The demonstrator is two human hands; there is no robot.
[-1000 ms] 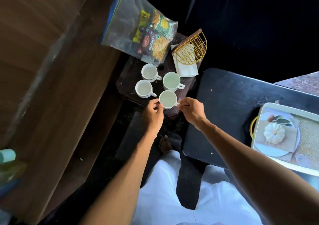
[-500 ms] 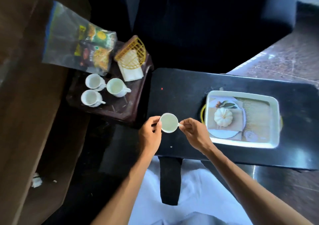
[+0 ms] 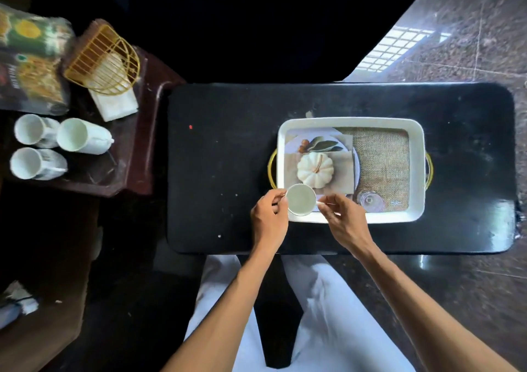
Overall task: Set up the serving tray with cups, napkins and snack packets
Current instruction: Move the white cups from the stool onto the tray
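A white cup (image 3: pixel 300 200) is over the near left corner of the white serving tray (image 3: pixel 417 149), which has a printed pumpkin picture inside and gold handles. My left hand (image 3: pixel 268 217) pinches the cup's left rim and my right hand (image 3: pixel 343 220) grips its handle side. I cannot tell whether the cup touches the tray floor. Three more white cups (image 3: pixel 72 135) stand on the small brown side table (image 3: pixel 134 155) at the left. Behind them are white napkins (image 3: pixel 114 105) under a yellow wire holder (image 3: pixel 104 62), and snack packets (image 3: pixel 31 66) in a clear bag.
The tray rests on a low black table (image 3: pixel 222 172) in front of my knees. The brown side table touches its left end. Stone floor shows at the right. A dark seat fills the space behind the black table.
Both hands lifted one cup off the side table and carried it right across the black table to the tray's near left corner. The view swung right with them.
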